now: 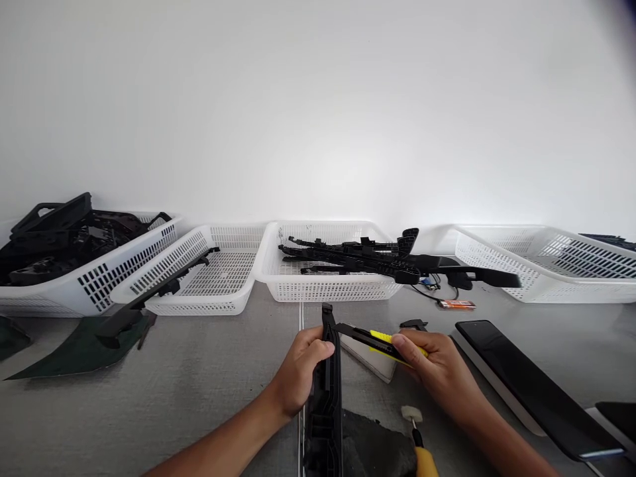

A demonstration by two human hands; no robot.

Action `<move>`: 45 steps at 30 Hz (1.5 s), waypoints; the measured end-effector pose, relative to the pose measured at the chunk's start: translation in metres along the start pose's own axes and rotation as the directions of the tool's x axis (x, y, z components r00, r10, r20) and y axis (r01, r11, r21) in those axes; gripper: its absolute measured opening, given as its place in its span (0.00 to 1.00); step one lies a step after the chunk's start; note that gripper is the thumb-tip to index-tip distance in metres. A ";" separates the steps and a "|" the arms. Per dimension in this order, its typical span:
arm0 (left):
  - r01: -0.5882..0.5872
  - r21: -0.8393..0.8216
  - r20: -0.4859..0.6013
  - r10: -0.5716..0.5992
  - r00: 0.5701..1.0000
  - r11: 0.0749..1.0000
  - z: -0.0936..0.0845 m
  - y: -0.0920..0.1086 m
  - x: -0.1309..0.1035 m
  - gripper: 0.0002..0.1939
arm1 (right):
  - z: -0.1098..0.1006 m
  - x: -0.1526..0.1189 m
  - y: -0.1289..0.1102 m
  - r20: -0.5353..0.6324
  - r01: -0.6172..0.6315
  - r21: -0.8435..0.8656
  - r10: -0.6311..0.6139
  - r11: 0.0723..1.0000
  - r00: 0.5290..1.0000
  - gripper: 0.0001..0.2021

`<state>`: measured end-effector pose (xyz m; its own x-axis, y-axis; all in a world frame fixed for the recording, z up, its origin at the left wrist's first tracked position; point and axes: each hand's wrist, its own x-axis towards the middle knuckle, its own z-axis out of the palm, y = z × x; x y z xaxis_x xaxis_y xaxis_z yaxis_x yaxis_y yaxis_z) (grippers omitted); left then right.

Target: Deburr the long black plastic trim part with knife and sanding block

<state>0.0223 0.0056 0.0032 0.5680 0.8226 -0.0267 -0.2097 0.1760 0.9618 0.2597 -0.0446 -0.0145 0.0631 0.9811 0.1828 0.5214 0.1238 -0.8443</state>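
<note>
A long black plastic part (324,411) stands lengthwise at the bottom centre, its narrow end pointing away from me. My left hand (303,368) is wrapped round it near that far end, thumb on top. In my right hand (437,364) is a yellow and black utility knife (382,343), held from the right side. The knife's dark tip is at the upper right edge of the black part; whether they touch is hard to tell. Below the knife lies a flat pale block (370,360), partly hidden.
White baskets (330,291) line the wall, several with black parts. A rotary tool with a pale tip (424,460) and a dark cloth (375,447) lie near the front. At right is a long black-topped object (536,387); dark green sheet (69,351) at left.
</note>
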 end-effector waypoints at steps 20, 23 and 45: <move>-0.026 -0.115 -0.095 0.015 0.995 0.993 -0.002 -0.009 0.006 0.16 | 0.000 0.001 0.001 0.063 -0.037 0.018 0.036 0.999 0.997 0.34; -0.008 -0.131 -0.141 -0.010 0.990 0.991 -0.004 -0.014 0.006 0.15 | 0.000 0.001 0.002 0.047 -0.048 0.007 0.048 0.999 0.998 0.34; 0.024 -0.226 -0.171 -0.064 0.983 0.974 0.000 -0.004 0.007 0.19 | -0.005 -0.001 -0.002 0.154 -0.065 0.071 0.053 0.995 0.987 0.33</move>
<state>0.0270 0.0106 -0.0005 0.4356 0.8901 -0.1339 -0.3704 0.3129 0.8746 0.2628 -0.0466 -0.0107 -0.0406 0.9975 0.0581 0.4542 0.0703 -0.8881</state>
